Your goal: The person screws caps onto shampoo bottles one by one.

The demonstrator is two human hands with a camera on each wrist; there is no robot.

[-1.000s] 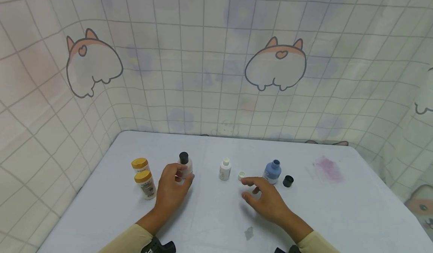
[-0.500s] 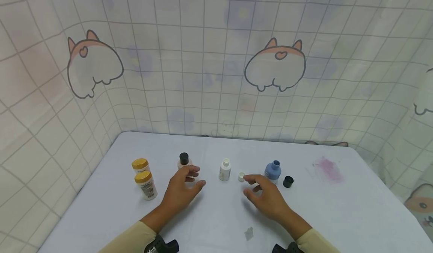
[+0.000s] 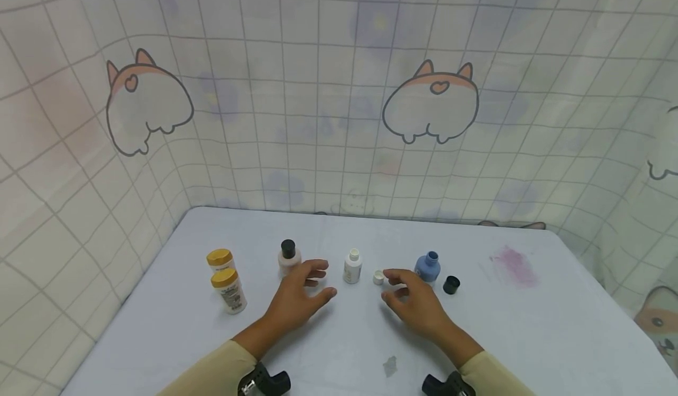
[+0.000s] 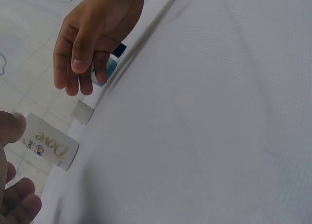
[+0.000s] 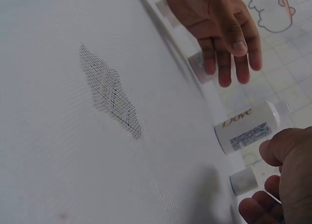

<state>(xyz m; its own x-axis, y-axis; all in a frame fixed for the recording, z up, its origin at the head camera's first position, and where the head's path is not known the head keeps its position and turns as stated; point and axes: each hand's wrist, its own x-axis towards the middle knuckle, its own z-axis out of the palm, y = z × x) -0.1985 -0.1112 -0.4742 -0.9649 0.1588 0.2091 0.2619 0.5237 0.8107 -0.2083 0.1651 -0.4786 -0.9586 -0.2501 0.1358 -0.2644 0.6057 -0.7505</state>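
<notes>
My left hand point(image 3: 299, 299) is relaxed and holds nothing, between a pale bottle with a black cap point(image 3: 288, 260) and an uncapped white Dove bottle point(image 3: 352, 268). The Dove lettering reads clearly on the white bottle point(image 5: 248, 129) in the right wrist view. My right hand point(image 3: 418, 305) hovers with loosely bent fingers, close to a small white cap point(image 3: 378, 278). No contact between fingertips and cap can be made out. Partly behind that hand stands an uncapped blue bottle point(image 3: 427, 266), and a black cap point(image 3: 451, 285) lies to its right.
Two bottles with yellow caps, a front one point(image 3: 230, 293) and a back one point(image 3: 219, 258), stand at the left of the white table point(image 3: 529, 337). A pink stain point(image 3: 515, 265) marks the right side, a grey patch point(image 3: 389, 366) the front. Printed curtains surround the table.
My left hand has left the black-capped bottle and moved right, toward the white bottle. The right hand has barely shifted. The bottles and caps stay put.
</notes>
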